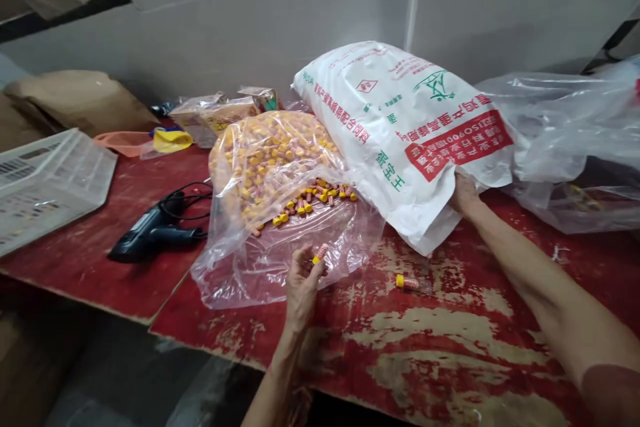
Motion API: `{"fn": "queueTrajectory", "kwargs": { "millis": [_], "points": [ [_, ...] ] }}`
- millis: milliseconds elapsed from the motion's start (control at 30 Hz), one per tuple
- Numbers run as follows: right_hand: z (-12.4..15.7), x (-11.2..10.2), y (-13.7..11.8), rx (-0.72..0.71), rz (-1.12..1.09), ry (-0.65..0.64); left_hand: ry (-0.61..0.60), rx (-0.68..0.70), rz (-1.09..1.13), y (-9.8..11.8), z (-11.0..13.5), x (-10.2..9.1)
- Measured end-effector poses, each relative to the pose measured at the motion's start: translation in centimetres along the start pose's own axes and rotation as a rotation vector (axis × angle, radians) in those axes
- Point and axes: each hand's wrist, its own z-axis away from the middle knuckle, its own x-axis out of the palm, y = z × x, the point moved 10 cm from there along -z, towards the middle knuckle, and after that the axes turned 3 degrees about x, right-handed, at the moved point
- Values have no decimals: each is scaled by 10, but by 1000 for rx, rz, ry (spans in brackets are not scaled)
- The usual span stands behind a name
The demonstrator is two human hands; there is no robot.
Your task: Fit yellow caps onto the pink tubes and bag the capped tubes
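My left hand [303,273] pinches a small yellow-capped tube [321,253] with pink-and-white contents, held over the mouth of a clear plastic bag [240,277]. Many similar yellow-capped tubes [270,153] fill the back of that bag, and several lie loose near its opening. At the near edge of a big white sack [370,100] with red and green print is my right hand [464,195]; the sack's folds hide its fingers, so I cannot tell if they grip. Another yellow-capped tube [407,281] lies on the red table [440,347] between my arms, beside a clear wrapper.
A dark heat gun [155,230] with its cord lies left of the bag. Farther left stands a white plastic basket [60,180]. Boxed packs [220,113] and a brown paper sack [80,103] stand behind. Clear plastic bags [565,127] crowd the right side.
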Motion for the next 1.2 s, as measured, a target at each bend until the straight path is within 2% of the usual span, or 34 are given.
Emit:
{"fn": "queueTrajectory", "kwargs": {
  "millis": [67, 133, 200, 233, 300, 367, 467, 633, 800, 900, 1000, 1100, 1200],
  "points": [
    [20, -13, -5, -53, -60, 67, 37, -80, 113, -11, 26, -3],
    [57, -25, -3, -45, -273, 99, 26, -141, 166, -20, 47, 1],
    [107, -28, -2, -5, -603, 27, -42, -180, 213, -25, 65, 15],
    [136, -27, -8, -6, -744, -54, -89, -196, 236, -26, 74, 24],
    [192, -29, -32, -87, -846, -197, -192, -225, 260, -25, 92, 44],
    [239, -33, -68, -252, -831, -330, -266, -254, 260, -23, 109, 62],
    [279, -39, -105, -428, -768, -393, -307, -286, 281, -19, 129, 77],
    [296, -49, -125, -580, -710, -327, -226, -310, 320, -20, 145, 72],
    [307, -53, -131, -586, -730, -269, -214, -297, 347, -21, 158, 76],
    [313, -54, -135, -544, -721, -234, -183, -196, 258, -14, 166, 79],
    [314, -48, -130, -390, -713, -241, -182, -98, 172, -7, 177, 83],
    [316, -41, -123, -313, -574, -204, -197, -81, 159, -9, 186, 90],
    [317, -31, -121, -407, -329, -210, -205, -117, 149, -19, 189, 94]
  ]
}}
